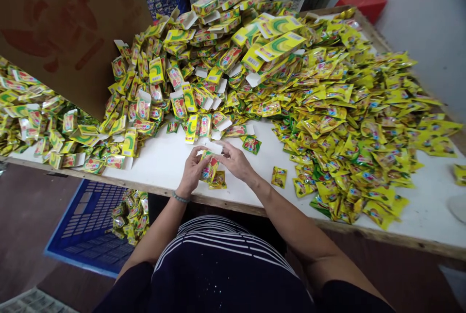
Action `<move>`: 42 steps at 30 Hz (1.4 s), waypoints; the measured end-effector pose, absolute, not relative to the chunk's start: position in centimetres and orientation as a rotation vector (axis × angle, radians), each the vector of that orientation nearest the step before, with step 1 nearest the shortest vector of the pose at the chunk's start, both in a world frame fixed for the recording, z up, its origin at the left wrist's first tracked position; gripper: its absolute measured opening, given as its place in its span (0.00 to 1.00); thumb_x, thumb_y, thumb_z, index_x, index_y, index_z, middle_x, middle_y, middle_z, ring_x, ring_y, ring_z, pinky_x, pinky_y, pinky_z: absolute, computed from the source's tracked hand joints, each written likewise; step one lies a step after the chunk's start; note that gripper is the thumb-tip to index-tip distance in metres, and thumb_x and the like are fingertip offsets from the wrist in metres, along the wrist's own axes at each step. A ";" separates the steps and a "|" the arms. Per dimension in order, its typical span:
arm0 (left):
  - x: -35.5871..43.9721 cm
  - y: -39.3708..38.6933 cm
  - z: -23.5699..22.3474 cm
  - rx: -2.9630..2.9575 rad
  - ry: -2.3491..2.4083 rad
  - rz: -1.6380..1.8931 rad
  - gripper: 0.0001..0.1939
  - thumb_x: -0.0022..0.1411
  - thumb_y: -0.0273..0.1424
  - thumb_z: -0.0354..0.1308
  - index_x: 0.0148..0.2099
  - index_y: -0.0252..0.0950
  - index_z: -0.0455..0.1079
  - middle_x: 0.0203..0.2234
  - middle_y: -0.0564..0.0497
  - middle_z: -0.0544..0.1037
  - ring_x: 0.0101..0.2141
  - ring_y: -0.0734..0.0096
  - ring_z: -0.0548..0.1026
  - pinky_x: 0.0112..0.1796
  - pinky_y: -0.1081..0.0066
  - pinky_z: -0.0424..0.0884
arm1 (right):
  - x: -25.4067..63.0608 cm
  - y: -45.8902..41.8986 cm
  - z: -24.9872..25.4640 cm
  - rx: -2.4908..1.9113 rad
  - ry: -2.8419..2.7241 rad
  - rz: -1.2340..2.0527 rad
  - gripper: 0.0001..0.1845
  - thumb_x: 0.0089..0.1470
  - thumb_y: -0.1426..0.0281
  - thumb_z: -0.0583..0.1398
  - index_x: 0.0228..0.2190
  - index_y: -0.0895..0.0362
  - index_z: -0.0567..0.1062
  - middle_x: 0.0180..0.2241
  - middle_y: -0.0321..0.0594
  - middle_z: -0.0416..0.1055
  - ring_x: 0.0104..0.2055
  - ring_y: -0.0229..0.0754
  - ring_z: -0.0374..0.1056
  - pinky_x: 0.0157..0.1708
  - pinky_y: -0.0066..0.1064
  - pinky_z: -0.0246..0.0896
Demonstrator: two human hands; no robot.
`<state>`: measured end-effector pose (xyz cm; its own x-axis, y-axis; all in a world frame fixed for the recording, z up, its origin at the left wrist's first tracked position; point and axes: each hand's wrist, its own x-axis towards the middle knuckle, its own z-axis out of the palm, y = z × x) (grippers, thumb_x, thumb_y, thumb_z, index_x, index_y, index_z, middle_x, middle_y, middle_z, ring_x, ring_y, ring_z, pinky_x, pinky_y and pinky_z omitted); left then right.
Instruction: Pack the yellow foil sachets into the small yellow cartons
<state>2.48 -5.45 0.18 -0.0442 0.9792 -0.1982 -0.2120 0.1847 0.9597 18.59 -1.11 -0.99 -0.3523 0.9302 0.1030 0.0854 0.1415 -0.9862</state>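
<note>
Near the front edge of the white table, both hands hold one small yellow-green carton (210,168) with its white end flap (214,147) standing up at the far side. My left hand (192,171) has its fingers wrapped around the carton's left side. From the right, my right hand (235,160) grips near the flap, thumb lying across the carton's top. A yellow sachet (218,181) lies just under the carton's near right corner. Beyond my right hand is a green sachet (252,144), and a single yellow sachet (279,177) lies farther right.
A heap of small cartons (156,70), many with flaps up, covers the table's back and left. Yellow sachets (338,109) pile up on the right. A large brown cardboard box (69,26) stands at left. Below the table edge sits a blue crate (87,225) with sachets.
</note>
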 end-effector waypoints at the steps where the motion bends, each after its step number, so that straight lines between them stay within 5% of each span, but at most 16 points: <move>1: 2.6 -5.5 0.1 0.855 1.192 1.216 0.29 0.50 0.44 0.71 0.48 0.41 0.62 0.24 0.59 0.75 0.21 0.76 0.71 0.26 0.75 0.65 | 18.7 -1.1 -1.0 -0.998 -1.629 1.286 0.21 0.55 0.57 0.63 0.49 0.53 0.77 0.41 0.43 0.80 0.39 0.44 0.73 0.40 0.36 0.69; 5: 2.7 -5.5 0.0 0.773 1.213 1.290 0.32 0.47 0.42 0.73 0.47 0.41 0.58 0.20 0.61 0.75 0.19 0.77 0.69 0.24 0.76 0.64 | 19.0 -1.0 -0.6 -0.934 -1.652 1.213 0.14 0.56 0.57 0.62 0.34 0.52 0.83 0.40 0.44 0.80 0.45 0.48 0.73 0.45 0.40 0.69; 8: 2.4 -5.3 0.1 0.788 1.229 1.336 0.33 0.45 0.39 0.74 0.47 0.41 0.59 0.22 0.60 0.77 0.20 0.78 0.70 0.24 0.77 0.64 | 19.0 -1.1 -0.3 -0.922 -1.548 1.340 0.16 0.56 0.56 0.62 0.31 0.54 0.82 0.34 0.41 0.80 0.38 0.45 0.74 0.41 0.38 0.69; 12: 2.0 -5.1 0.3 0.824 1.235 1.316 0.29 0.46 0.38 0.74 0.45 0.37 0.65 0.23 0.57 0.78 0.22 0.76 0.74 0.26 0.76 0.67 | 18.8 -1.0 -0.5 -0.987 -1.539 1.404 0.17 0.51 0.57 0.66 0.37 0.57 0.83 0.34 0.41 0.81 0.34 0.44 0.74 0.36 0.35 0.69; 21: 1.8 -5.2 0.9 0.921 1.210 1.241 0.24 0.48 0.37 0.74 0.45 0.34 0.74 0.27 0.51 0.82 0.25 0.75 0.76 0.27 0.76 0.69 | 19.9 -0.5 -1.5 -1.017 -1.411 1.569 0.19 0.49 0.55 0.67 0.37 0.54 0.85 0.35 0.41 0.82 0.38 0.48 0.76 0.43 0.40 0.71; 32: 1.4 -5.4 1.6 0.797 1.206 1.308 0.24 0.45 0.38 0.75 0.43 0.33 0.75 0.25 0.53 0.80 0.24 0.74 0.76 0.28 0.74 0.71 | 19.6 -2.0 -0.6 -0.666 -1.864 0.965 0.19 0.61 0.64 0.60 0.52 0.51 0.79 0.48 0.45 0.79 0.48 0.49 0.71 0.54 0.49 0.65; 42: 2.2 -5.6 2.3 0.798 1.209 1.289 0.29 0.45 0.39 0.74 0.47 0.37 0.68 0.25 0.54 0.80 0.22 0.75 0.72 0.27 0.74 0.67 | 17.9 -2.9 -1.0 -0.724 -1.867 0.926 0.26 0.64 0.60 0.58 0.60 0.53 0.71 0.54 0.48 0.75 0.57 0.50 0.67 0.60 0.50 0.61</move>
